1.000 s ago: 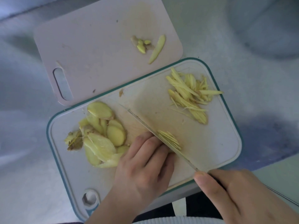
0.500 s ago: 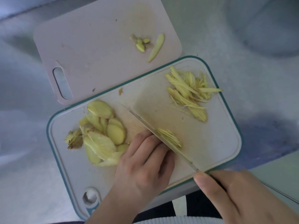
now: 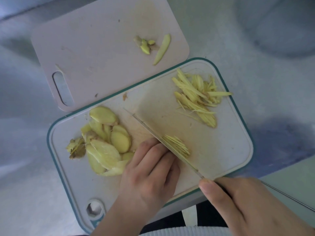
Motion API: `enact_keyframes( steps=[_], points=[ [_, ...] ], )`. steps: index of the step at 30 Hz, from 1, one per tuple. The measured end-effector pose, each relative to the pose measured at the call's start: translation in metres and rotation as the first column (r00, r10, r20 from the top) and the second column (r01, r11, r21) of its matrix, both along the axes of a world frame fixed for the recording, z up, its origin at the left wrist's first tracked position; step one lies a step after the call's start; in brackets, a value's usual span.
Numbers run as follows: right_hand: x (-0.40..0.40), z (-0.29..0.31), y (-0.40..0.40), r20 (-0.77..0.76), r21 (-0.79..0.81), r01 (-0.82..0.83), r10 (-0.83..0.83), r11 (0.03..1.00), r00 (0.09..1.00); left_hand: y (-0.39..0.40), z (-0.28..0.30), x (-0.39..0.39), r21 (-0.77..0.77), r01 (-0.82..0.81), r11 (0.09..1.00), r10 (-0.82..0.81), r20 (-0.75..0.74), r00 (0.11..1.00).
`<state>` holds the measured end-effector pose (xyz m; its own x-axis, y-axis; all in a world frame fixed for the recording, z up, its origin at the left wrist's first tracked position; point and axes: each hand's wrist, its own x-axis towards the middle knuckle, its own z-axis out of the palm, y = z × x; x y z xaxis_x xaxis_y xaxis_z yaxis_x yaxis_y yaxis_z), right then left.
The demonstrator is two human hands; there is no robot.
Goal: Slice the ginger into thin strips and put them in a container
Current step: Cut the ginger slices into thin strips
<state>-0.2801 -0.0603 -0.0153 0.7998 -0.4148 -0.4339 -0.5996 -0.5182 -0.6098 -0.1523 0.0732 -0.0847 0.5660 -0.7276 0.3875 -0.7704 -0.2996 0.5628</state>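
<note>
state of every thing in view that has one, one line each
left hand: fingers curled, pressing down beside the blade
right hand: gripping the knife handle
steel knife: blade down on the teal-rimmed white cutting board
pale yellow ginger slices: piled, uncut
fresh-cut ginger strips: lying against the blade
pile of ginger strips: loose on the board
pink cutting board: holds ginger trimmings

Ginger under left hand (image 3: 150, 169) hidden; knife handle (image 3: 225, 189) buried in right hand (image 3: 255, 206); bowl (image 3: 279, 26) blurred, cropped.
</note>
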Motion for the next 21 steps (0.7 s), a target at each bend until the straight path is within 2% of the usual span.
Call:
enact_keyframes(
  steps=[2,4,8,10,12,15,16,18,20,21],
  points=[
    [0.006,-0.003,-0.002,0.008,-0.072,-0.023,0.024,0.997,1.000,0.000,0.000,0.000,-0.003,-0.004,1.000,0.004,-0.008,1.000],
    [0.021,-0.002,-0.002,-0.082,0.040,-0.008,0.011,0.999,0.997,0.000,-0.001,0.001,-0.003,-0.009,1.000,0.009,-0.007,1.000],
    [0.023,0.001,-0.001,-0.065,0.086,-0.038,0.044,0.996,0.997,0.000,0.000,0.000,-0.006,-0.022,1.000,0.022,-0.004,1.000],
    [0.008,-0.001,0.000,-0.001,-0.001,-0.032,0.032,0.999,0.999,0.000,0.000,0.000,-0.001,-0.030,1.000,0.030,0.002,1.000],
    [-0.006,-0.003,0.004,0.074,-0.012,-0.005,0.006,1.000,0.997,-0.001,0.000,0.000,0.003,-0.032,0.999,0.032,0.012,0.999],
    [-0.006,-0.005,0.005,0.104,-0.078,0.007,0.002,0.997,0.995,0.000,0.001,-0.001,0.001,-0.025,1.000,0.025,0.016,1.000],
    [0.001,-0.005,0.005,0.072,-0.103,-0.001,0.009,0.995,0.997,0.000,0.001,-0.001,-0.003,-0.023,1.000,0.023,0.013,1.000],
    [0.021,0.000,0.001,-0.027,-0.005,-0.018,0.017,1.000,0.999,0.000,0.000,0.000,-0.004,-0.015,1.000,0.015,0.009,1.000],
    [0.023,0.001,0.003,-0.026,0.061,-0.036,0.038,0.998,0.999,0.001,0.000,0.000,0.001,-0.007,1.000,0.007,0.006,1.000],
    [0.019,0.000,0.003,0.001,0.030,-0.051,0.051,0.998,0.999,0.002,0.000,-0.001,0.001,-0.008,1.000,0.008,0.005,1.000]
  ],
)
